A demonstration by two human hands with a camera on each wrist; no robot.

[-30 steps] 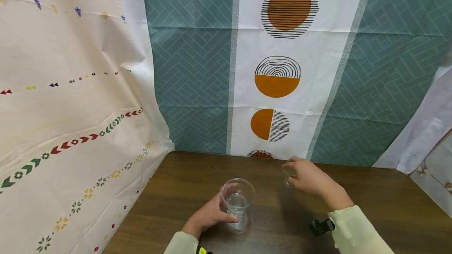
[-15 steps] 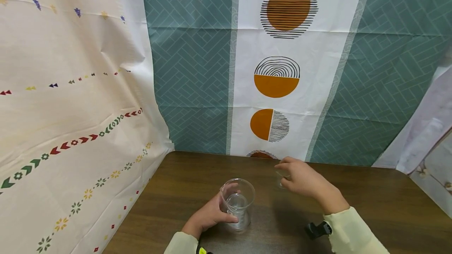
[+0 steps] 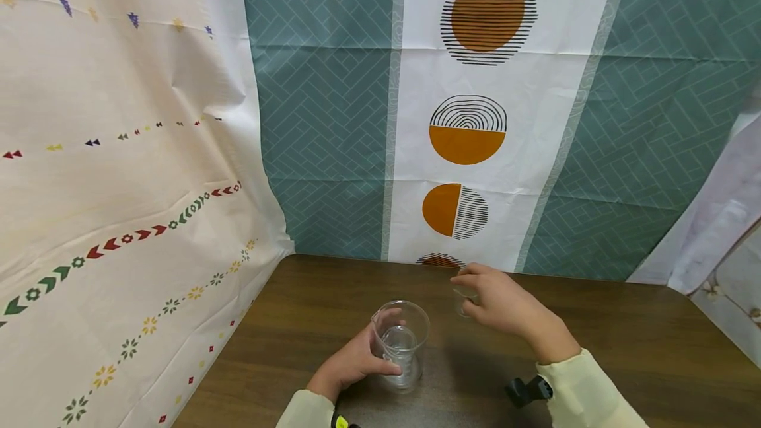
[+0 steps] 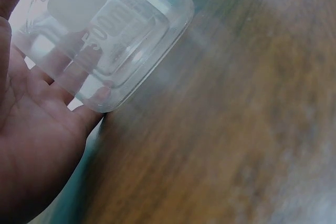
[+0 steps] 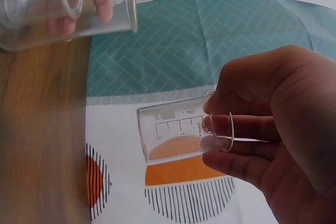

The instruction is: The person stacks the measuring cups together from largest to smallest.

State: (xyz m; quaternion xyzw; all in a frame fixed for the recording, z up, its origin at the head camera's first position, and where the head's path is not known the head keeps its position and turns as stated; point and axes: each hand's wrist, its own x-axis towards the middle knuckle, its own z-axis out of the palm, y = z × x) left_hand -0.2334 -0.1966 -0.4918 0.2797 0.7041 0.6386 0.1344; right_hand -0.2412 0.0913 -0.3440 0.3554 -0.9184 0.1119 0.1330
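My left hand [image 3: 357, 356] grips the side of a large clear glass beaker [image 3: 410, 370], which stands upright on the table. In the left wrist view this large beaker [image 4: 181, 11] carries a 500 ml marking. Nested inside it is a smaller clear beaker [image 3: 397, 337]. To the right, my right hand [image 3: 507, 302] pinches a tiny graduated beaker [image 5: 170, 132] near its rim between thumb and fingers. Seen from the right wrist, that tiny beaker looks clear of the table, with nothing visible in it. Fingers partly cover it in the head view.
A dark brown wooden table [image 3: 321, 283] lies beneath both hands. Behind it hangs a teal and white patterned cloth [image 3: 333, 150]. A cream cloth with printed motifs [image 3: 119, 230] borders the left side.
My right hand has moved left with the tiny beaker, closer to the large one. The left hand and the large beaker have stayed in place.
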